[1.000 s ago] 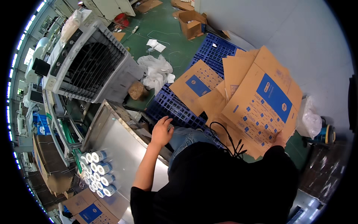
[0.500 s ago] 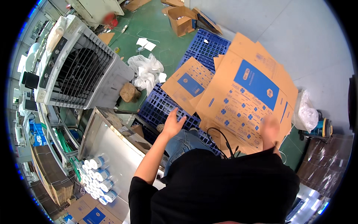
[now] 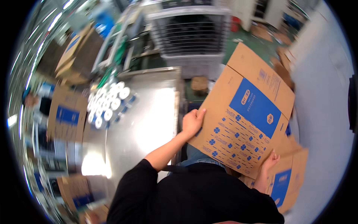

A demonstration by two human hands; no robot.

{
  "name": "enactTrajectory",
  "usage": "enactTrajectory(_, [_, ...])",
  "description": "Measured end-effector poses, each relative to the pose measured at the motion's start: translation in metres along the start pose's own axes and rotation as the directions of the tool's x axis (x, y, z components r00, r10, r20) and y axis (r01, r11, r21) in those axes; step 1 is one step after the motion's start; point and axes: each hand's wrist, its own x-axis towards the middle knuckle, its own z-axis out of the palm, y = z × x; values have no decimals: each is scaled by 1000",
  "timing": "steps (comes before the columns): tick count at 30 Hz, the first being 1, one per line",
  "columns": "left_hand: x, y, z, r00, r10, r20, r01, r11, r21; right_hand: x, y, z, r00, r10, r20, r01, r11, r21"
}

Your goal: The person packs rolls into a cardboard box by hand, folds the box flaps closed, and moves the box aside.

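I hold a flattened brown cardboard box (image 3: 246,112) with blue print, lifted in front of me. My left hand (image 3: 192,122) grips its left edge. My right hand (image 3: 269,162) grips its lower right edge. The box is tilted, its upper end pointing away to the right. More flat cardboard boxes (image 3: 289,177) of the same kind lie below it at the right. The picture is blurred by motion.
A shiny metal table (image 3: 145,119) is on my left, with a cluster of white-topped cans (image 3: 108,104) at its far end. A grey wire-mesh crate (image 3: 194,33) stands beyond it. Cardboard boxes (image 3: 67,115) stand at the left, a pale wall (image 3: 324,93) at the right.
I have turned left toward the metal table and lifted one flat box off the stack. Both hands, which were reaching toward the stack, now grip its edges.
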Motion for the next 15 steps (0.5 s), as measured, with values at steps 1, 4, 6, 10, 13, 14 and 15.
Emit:
enactTrajectory(1, [-15,-1,-37,994,-40,-105,35,998,-48,-2,-14,24,985,39,165,-59,991,120])
enactTrajectory(4, [-76,-26,-108,871,-96,-482,22,987,-157,4,-42,94,745,13,667,-175,968,177])
enactTrajectory(6, [-119,-76,-95,699,-177,-693,-51,954,-295,-17,-77,167,491,20,871,-366,912,186])
enactTrajectory(10, [-223,-90,-102,473,-412,-779,243,911,-334,-53,-223,231,251,-292,923,-197,918,344])
enactTrajectory(13, [-315,-112,-35,338,-434,-835,517,827,-221,-114,-289,222,-3,-506,862,93,859,504])
enactTrajectory(14, [-347,-106,-5,248,-482,-840,505,805,-313,-142,-280,205,-72,-597,799,50,798,601])
enactTrajectory(15, [-377,-109,24,136,-443,-886,515,796,-319,-165,-269,187,-216,-624,751,157,737,657])
